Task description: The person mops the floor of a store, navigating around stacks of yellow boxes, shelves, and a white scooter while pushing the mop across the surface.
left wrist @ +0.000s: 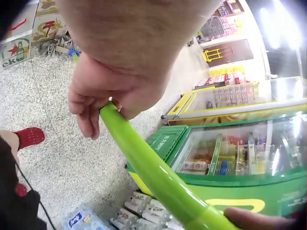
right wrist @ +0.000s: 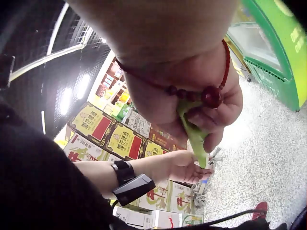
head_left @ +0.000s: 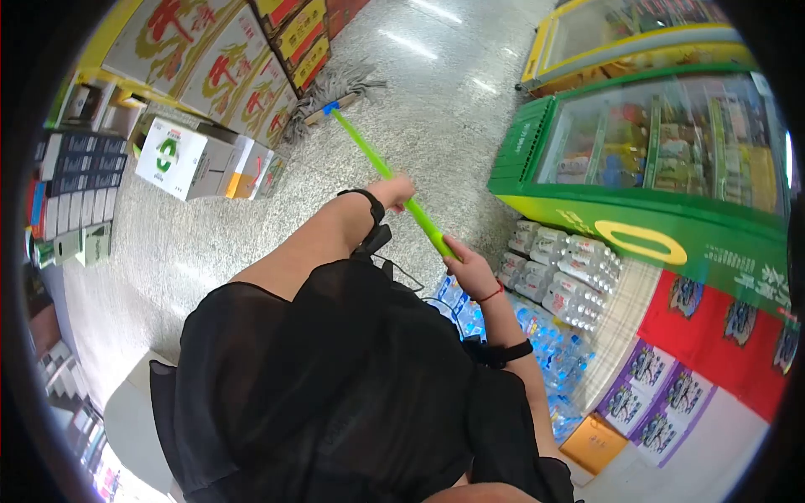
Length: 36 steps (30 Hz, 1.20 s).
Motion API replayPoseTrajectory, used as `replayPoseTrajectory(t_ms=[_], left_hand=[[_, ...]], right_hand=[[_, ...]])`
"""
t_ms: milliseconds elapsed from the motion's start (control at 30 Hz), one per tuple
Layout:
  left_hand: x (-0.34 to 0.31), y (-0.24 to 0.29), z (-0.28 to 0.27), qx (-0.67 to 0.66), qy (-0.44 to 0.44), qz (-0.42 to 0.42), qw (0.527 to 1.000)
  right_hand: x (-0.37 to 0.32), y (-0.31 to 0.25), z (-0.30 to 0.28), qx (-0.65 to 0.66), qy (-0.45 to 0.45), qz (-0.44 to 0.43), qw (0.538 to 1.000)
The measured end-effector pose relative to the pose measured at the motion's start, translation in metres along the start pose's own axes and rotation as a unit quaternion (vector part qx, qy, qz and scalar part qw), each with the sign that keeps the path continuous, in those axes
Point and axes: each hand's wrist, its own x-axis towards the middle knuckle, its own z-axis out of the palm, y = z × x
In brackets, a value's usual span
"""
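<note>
A mop with a bright green handle slants away from me, its grey cloth strands spread on the floor beside stacked cartons. A blue joint links handle and head. My left hand holds the handle partway down, its fingers around the pole in the left wrist view. Nearer to my body, my right hand grips the top end, thumb along the pole. A red beaded bracelet circles the right wrist. In the right wrist view the right hand hides part of the handle.
Stacked drink cartons line the left, with a white box jutting out. A green chest freezer stands to the right. Shrink-wrapped bottles sit close by my right arm. Speckled floor stretches ahead.
</note>
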Motion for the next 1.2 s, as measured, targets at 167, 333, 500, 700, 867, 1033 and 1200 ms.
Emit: replayPoseTrajectory(t_ms=[167, 333, 500, 700, 867, 1033, 1200], left_hand=[[-0.063, 0.025, 0.04, 0.117, -0.113, -0.088, 0.983], [-0.096, 0.01, 0.118, 0.158, -0.168, -0.103, 0.968], [-0.098, -0.001, 0.193, 0.153, -0.38, -0.127, 0.904], [-0.122, 0.018, 0.21, 0.196, -0.424, -0.096, 0.879], [-0.105, 0.023, 0.19, 0.153, -0.274, -0.054, 0.948], [-0.07, 0.043, 0.131, 0.056, -0.139, -0.04, 0.988], [-0.038, 0.072, 0.037, 0.06, -0.033, 0.044, 0.997]], right_hand=[[-0.069, 0.013, 0.0, 0.001, -0.036, 0.072, 0.997], [-0.161, 0.087, 0.013, 0.05, -0.005, 0.037, 0.998], [-0.262, 0.054, -0.001, 0.108, 0.012, 0.114, 0.988], [-0.28, 0.084, 0.0, 0.069, 0.061, 0.041, 0.995], [-0.237, 0.057, -0.022, -0.021, 0.086, -0.003, 0.996], [-0.154, 0.023, -0.034, -0.057, 0.082, -0.011, 0.995], [-0.039, -0.005, -0.022, -0.051, 0.061, -0.035, 0.996]])
